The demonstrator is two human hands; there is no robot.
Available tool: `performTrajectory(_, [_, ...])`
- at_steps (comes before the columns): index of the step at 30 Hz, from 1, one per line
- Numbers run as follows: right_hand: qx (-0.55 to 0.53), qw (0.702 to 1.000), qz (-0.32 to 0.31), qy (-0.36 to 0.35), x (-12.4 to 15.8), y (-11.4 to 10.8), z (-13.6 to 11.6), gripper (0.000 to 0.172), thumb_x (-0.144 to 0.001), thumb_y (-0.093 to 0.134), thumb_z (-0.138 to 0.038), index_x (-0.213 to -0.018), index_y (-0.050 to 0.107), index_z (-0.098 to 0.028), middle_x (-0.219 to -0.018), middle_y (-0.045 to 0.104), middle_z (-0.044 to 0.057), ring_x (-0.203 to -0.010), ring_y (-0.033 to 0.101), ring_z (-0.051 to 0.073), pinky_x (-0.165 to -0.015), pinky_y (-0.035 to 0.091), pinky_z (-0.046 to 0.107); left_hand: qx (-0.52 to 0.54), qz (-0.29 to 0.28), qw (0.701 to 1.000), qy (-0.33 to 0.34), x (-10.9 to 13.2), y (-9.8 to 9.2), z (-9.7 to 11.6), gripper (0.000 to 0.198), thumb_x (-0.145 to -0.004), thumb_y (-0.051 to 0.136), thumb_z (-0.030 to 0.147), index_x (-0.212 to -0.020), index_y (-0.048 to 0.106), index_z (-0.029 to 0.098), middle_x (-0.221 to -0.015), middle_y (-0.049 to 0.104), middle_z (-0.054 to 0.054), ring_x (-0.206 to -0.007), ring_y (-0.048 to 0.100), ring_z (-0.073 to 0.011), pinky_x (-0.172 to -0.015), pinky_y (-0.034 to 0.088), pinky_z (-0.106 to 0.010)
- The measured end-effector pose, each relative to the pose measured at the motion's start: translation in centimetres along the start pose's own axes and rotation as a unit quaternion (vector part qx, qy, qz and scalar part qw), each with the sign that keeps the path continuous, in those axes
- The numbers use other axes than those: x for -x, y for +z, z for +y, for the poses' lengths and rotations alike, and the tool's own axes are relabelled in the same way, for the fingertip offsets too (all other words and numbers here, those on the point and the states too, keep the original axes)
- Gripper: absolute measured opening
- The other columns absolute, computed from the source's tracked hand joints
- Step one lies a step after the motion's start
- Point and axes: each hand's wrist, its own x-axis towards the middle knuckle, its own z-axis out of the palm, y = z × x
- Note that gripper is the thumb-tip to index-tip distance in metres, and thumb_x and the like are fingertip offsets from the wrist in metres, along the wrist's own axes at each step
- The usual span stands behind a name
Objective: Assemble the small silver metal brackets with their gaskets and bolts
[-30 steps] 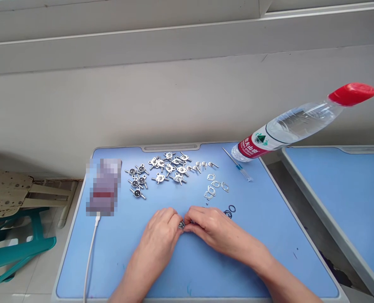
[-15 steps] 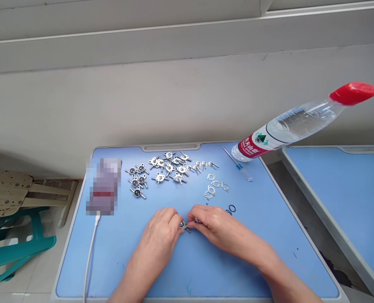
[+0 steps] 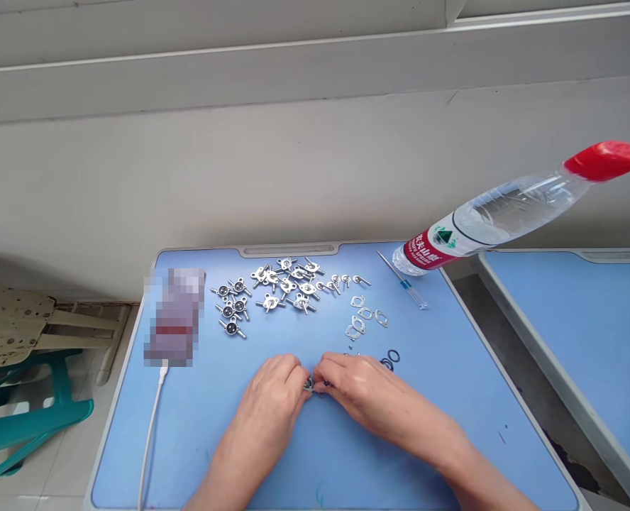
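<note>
My left hand [image 3: 275, 390] is closed, its thumb and fingers pinching a small metal fitting [image 3: 308, 384] just above the blue tabletop. From the other side, my right hand [image 3: 355, 380] meets the fitting with its fingertips pressed together. What the right fingers pinch is mostly hidden; only a small dark and shiny bit shows. Black rubber rings [image 3: 394, 355] lie just beyond the right hand, partly covered by it. Past them are several flat metal plates [image 3: 365, 313] with holes.
Several metal fittings [image 3: 285, 287] cluster at the back, and fittings with dark centres [image 3: 232, 328] lie to their left. A blurred phone-like object [image 3: 174, 319] has a white cable [image 3: 155, 419]. A slim clear-and-blue tool [image 3: 404, 282] and a water bottle [image 3: 448, 238] stand back right.
My right fingertips have moved slightly left, closing in on the fitting, which is now more covered. More of the black rings shows. The view has shifted slightly.
</note>
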Motion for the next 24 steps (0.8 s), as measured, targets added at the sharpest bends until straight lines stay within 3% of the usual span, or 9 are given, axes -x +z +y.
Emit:
performTrajectory(6, [0.053, 0.999, 0.006, -0.005, 0.0, 0.0, -0.6, 0.027, -0.081, 0.046, 0.006, -0.073, 0.052, -0.019, -0.069, 0.057, -0.002, -0.051, 0.046, 0.013, -0.05, 0.022, 0.029, 0.004, 0.009, 1.0, 0.011, -0.1, 0.2, 0.0, 0.016, -0.093, 0.055, 0.007, -0.083, 0.053, 0.019, -0.086, 0.057, 0.0, -0.079, 0.056, -0.018, -0.069, 0.049, -0.031])
performTrajectory(9, [0.045, 0.999, 0.009, 0.014, -0.3, -0.2, -0.9, 0.026, -0.084, 0.047, 0.003, -0.071, 0.051, -0.02, -0.068, 0.058, -0.002, -0.051, 0.048, 0.014, -0.051, 0.022, 0.029, 0.006, 0.005, 1.0, 0.008, -0.1, 0.2, 0.1, 0.015, -0.094, 0.055, 0.008, -0.083, 0.053, 0.018, -0.086, 0.057, 0.0, -0.079, 0.056, -0.018, -0.069, 0.049, -0.032])
performTrajectory(13, [-0.049, 0.996, -0.029, 0.065, -0.7, -1.1, -0.6, 0.02, -0.09, 0.055, -0.01, -0.072, 0.053, -0.019, -0.07, 0.062, -0.001, -0.058, 0.055, 0.015, -0.051, 0.028, 0.027, 0.015, 0.002, 1.0, 0.0, -0.1, 0.1, 0.0, 0.012, -0.096, 0.053, 0.012, -0.086, 0.054, 0.019, -0.088, 0.058, -0.001, -0.081, 0.057, -0.018, -0.072, 0.05, -0.032])
performTrajectory(16, [-0.149, 0.985, -0.009, 0.085, -0.1, -2.0, 0.1, 0.003, -0.091, 0.06, -0.023, -0.093, 0.059, -0.021, -0.08, 0.067, 0.001, -0.071, 0.063, 0.019, -0.059, 0.041, 0.028, 0.012, -0.002, 1.0, 0.005, -0.1, 0.1, 0.0, 0.011, -0.096, 0.054, 0.011, -0.088, 0.055, 0.019, -0.089, 0.058, -0.001, -0.083, 0.058, -0.0188, -0.072, 0.05, -0.032])
performTrajectory(19, [-0.225, 0.969, 0.047, 0.093, 0.7, -2.7, 0.6, 0.016, -0.098, 0.046, -0.03, -0.106, 0.058, -0.021, -0.091, 0.068, 0.004, -0.081, 0.063, 0.019, -0.072, 0.048, 0.032, 0.014, -0.006, 1.0, 0.005, -0.1, 0.0, 0.0, 0.012, -0.093, 0.057, 0.008, -0.09, 0.057, 0.019, -0.093, 0.059, -0.002, -0.086, 0.058, -0.0195, -0.074, 0.05, -0.033])
performTrajectory(24, [-0.334, 0.932, 0.094, 0.104, 1.1, -3.2, 0.7, 0.036, -0.104, 0.029, -0.034, -0.086, 0.057, -0.022, -0.08, 0.063, 0.002, -0.071, 0.057, 0.015, -0.067, 0.046, 0.028, 0.03, -0.012, 0.999, -0.003, -0.1, -0.2, -0.1, 0.013, -0.092, 0.059, 0.007, -0.095, 0.058, 0.019, -0.097, 0.06, -0.001, -0.089, 0.059, -0.0195, -0.076, 0.051, -0.034])
